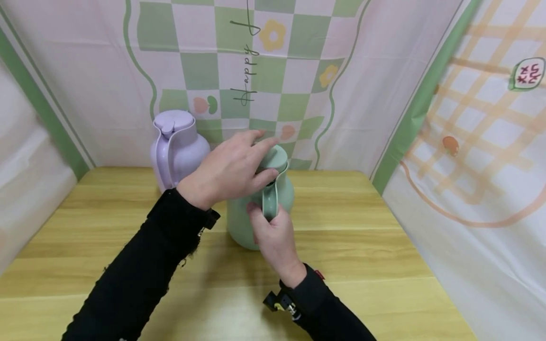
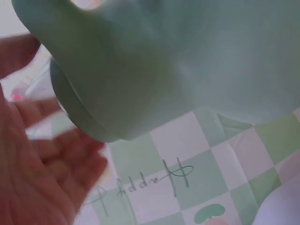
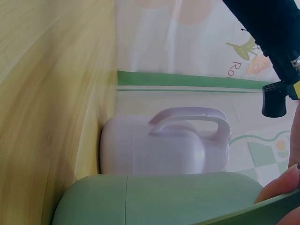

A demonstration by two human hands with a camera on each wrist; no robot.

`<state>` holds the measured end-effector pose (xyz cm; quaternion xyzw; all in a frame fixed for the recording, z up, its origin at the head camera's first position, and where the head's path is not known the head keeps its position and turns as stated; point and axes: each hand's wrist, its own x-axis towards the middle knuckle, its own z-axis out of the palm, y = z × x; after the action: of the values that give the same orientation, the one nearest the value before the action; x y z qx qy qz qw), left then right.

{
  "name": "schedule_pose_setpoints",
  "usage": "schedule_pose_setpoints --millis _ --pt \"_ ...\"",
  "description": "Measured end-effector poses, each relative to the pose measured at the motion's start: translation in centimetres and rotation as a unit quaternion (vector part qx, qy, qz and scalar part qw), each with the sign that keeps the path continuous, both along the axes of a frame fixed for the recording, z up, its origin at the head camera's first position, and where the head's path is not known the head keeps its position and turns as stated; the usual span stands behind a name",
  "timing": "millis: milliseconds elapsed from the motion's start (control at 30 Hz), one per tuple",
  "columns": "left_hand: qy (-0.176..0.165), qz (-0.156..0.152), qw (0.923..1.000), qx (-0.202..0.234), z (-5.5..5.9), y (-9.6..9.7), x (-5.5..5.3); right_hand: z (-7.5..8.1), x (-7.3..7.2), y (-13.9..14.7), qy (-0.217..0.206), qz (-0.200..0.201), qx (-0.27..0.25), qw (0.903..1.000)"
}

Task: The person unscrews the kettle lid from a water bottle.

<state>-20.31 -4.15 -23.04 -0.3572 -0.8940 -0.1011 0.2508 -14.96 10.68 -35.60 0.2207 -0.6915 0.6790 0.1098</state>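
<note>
Your right hand (image 1: 275,239) grips the green jug (image 1: 240,225) by its handle (image 1: 270,202) | left hand (image 1: 230,166), fingers loose, by the lid (image 1: 276,158) above | jug stands just past right grip | best hold steady (lid may slip)

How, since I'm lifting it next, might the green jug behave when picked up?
The green jug would likely hold its shape, given its smooth, hard-looking body. With the handle on one side, it might tilt; its rounded surface could be slippery.

Passage lies right of the green jug (image 1: 242,221); leftward, the purple jug (image 1: 186,152) (farther back) obstructs.
</note>
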Motion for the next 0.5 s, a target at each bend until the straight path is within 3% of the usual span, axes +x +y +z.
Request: schedule_pose_setpoints --millis 100,267,500 --pt "-0.047 -0.037 0.9982 -0.009 0.2 -0.1 -0.5 0.0 0.0 0.0 0.003 0.006 -0.002 1.0" --pt "-0.103 -0.035 0.9934 -0.036 0.4 0.2 -1.2 0.0 0.0 0.0 -0.002 0.006 -0.003 1.0" --pt "-0.106 -0.034 0.9921 -0.058 0.4 0.2 -1.5 0.1 0.0 0.0 -0.006 -0.007 0.002 1.0"
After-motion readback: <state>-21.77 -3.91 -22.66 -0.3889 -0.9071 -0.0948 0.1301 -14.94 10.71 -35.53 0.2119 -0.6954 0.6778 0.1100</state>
